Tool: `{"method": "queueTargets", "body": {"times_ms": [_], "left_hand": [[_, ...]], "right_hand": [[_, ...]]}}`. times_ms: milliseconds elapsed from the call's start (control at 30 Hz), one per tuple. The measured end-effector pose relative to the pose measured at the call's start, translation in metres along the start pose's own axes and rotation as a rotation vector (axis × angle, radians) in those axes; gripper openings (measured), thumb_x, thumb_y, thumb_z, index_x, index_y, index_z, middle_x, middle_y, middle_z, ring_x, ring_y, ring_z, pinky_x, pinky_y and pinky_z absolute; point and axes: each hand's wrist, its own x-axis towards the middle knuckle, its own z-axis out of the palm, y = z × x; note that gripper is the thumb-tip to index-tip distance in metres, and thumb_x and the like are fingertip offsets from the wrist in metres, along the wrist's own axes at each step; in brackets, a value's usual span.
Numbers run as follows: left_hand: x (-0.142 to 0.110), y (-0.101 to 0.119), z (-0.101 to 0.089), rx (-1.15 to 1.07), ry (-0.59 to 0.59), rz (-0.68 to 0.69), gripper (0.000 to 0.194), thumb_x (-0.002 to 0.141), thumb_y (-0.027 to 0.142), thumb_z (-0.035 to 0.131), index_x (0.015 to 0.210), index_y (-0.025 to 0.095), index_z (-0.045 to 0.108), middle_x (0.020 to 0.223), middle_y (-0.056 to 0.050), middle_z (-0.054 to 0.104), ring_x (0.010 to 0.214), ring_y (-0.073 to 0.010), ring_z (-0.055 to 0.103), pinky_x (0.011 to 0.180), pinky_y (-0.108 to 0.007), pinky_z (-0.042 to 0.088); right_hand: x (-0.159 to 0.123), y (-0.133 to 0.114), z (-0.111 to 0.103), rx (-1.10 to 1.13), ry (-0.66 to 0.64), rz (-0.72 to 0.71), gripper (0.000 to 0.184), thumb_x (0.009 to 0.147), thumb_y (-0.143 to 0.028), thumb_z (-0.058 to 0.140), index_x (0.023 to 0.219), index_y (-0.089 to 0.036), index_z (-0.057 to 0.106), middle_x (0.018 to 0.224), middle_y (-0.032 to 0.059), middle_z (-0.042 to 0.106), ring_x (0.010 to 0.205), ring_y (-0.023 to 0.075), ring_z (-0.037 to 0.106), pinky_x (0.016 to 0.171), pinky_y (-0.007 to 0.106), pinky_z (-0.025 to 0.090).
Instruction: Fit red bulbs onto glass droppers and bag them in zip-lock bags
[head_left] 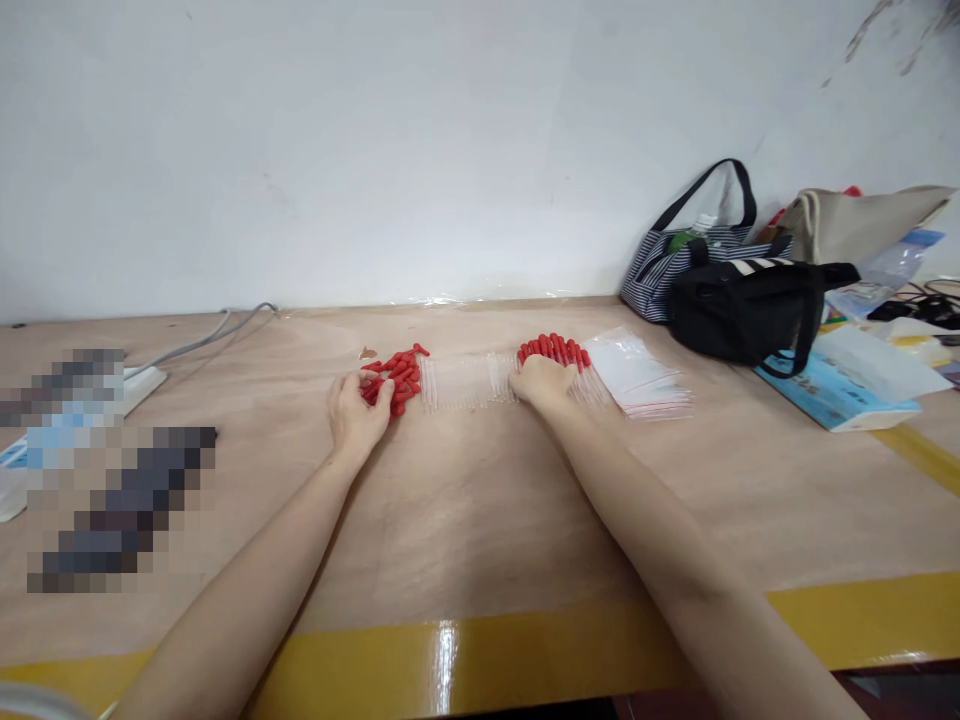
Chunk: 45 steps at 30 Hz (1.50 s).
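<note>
Caps (406, 374), red and loose, are heaped at mixed angles on the table (450, 510), with no common axis among them. The pile is covered on its left and near side by the left hand (356, 410), which is much the nearer of the two. Its fingers and thumb are curled about the caps, but whether one is pinched cannot be told.

The relation judged to matter most is the sideways gap between the pile and the right hand (544, 380). That gap is spanned by clear tubes (501, 378), laid side by side in a row, their long axes pointed away from the person toward the wall (450, 150). The right end of the row is overlain by the right hand, whose fingers are hidden beneath it; whether anything is gripped cannot be told.

Just right of that hand, capped tubes (576, 353) are lined up with their red ends toward the wall. Beside them plastic bags (637, 375) are fanned out. A black bag (739, 310) and a blue pack (840, 388) are placed farther right. Between the hands nothing tall is seen in the way; only the flat tubes are lying there.
</note>
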Motion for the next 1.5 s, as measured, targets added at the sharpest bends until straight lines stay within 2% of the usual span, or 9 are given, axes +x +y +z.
{"method": "queueTargets", "body": {"times_ms": [200,500,633,833,933,1133,1333,1400,1500], "left_hand": [[0.004,-0.003,0.000,-0.043,-0.109,-0.117,0.026,0.072,0.044,0.054,0.077,0.019,0.059,0.071,-0.001,0.060,0.057,-0.0142,0.050,0.058,-0.027,0.040],[-0.001,0.005,-0.002,-0.030,-0.048,0.046,0.021,0.078,0.039,0.049,0.079,0.018,0.055,0.076,-0.002,0.059,0.068,-0.0163,0.054,0.065,-0.028,0.041],[0.000,0.002,0.001,-0.080,-0.038,-0.011,0.021,0.078,0.038,0.050,0.082,0.017,0.053,0.080,-0.003,0.059,0.068,-0.0161,0.054,0.064,-0.028,0.043],[-0.002,0.005,0.003,-0.185,0.014,-0.006,0.021,0.080,0.036,0.047,0.090,0.017,0.049,0.084,-0.004,0.059,0.070,-0.0157,0.057,0.066,-0.028,0.045],[-0.001,0.004,0.004,-0.238,0.001,-0.028,0.015,0.079,0.030,0.049,0.087,0.018,0.048,0.083,-0.005,0.060,0.072,-0.0161,0.059,0.066,-0.028,0.047],[0.003,-0.006,0.008,-0.291,-0.033,-0.061,0.012,0.076,0.026,0.051,0.084,0.018,0.048,0.083,-0.004,0.061,0.074,-0.0164,0.061,0.063,-0.027,0.048],[-0.002,0.007,0.005,-0.343,0.070,-0.031,0.020,0.081,0.028,0.047,0.096,0.017,0.050,0.096,-0.007,0.061,0.081,-0.0163,0.060,0.068,-0.027,0.049],[-0.010,0.019,0.004,-0.395,0.025,0.038,0.022,0.083,0.030,0.045,0.099,0.017,0.053,0.099,-0.007,0.061,0.088,-0.0165,0.059,0.076,-0.028,0.048],[-0.031,0.040,0.005,-0.421,-0.188,0.184,0.025,0.084,0.029,0.045,0.101,0.018,0.059,0.096,-0.006,0.062,0.086,-0.0163,0.060,0.081,-0.030,0.047]], "right_hand": [[-0.007,0.003,-0.001,0.029,-0.004,-0.052,0.028,0.080,-0.030,0.043,0.083,-0.013,0.065,0.088,0.0158,0.065,0.088,0.0272,0.059,0.078,0.039,0.034],[-0.036,0.050,-0.005,0.361,0.172,-0.390,0.016,0.085,-0.026,0.038,0.091,-0.016,0.049,0.082,0.0089,0.062,0.071,0.0193,0.057,0.062,0.028,0.039],[-0.056,0.060,-0.006,0.352,0.170,-0.425,0.017,0.086,-0.028,0.038,0.093,-0.016,0.049,0.081,0.0083,0.061,0.072,0.0197,0.056,0.064,0.030,0.040],[-0.064,0.060,0.006,0.398,0.189,-0.544,0.034,0.085,-0.023,0.037,0.117,-0.013,0.046,0.095,0.0102,0.062,0.084,0.0209,0.057,0.073,0.033,0.043],[-0.064,0.060,0.009,0.431,0.216,-0.617,0.032,0.085,-0.024,0.036,0.111,-0.014,0.053,0.098,0.0106,0.062,0.091,0.0203,0.056,0.081,0.034,0.042],[-0.065,0.061,0.008,0.432,0.215,-0.599,0.030,0.086,-0.023,0.035,0.104,-0.015,0.058,0.102,0.0101,0.062,0.095,0.0187,0.056,0.085,0.031,0.042],[-0.069,0.059,0.006,0.421,0.212,-0.601,0.027,0.087,-0.023,0.035,0.100,-0.016,0.058,0.098,0.0083,0.062,0.092,0.0174,0.056,0.082,0.029,0.042],[-0.073,0.058,0.004,0.408,0.207,-0.611,0.026,0.086,-0.023,0.035,0.098,-0.017,0.058,0.094,0.0070,0.062,0.089,0.0170,0.056,0.080,0.029,0.042],[-0.079,0.055,0.002,0.393,0.194,-0.667,0.023,0.086,-0.023,0.038,0.095,-0.017,0.057,0.089,0.0064,0.062,0.083,0.0166,0.056,0.076,0.028,0.042]]}}
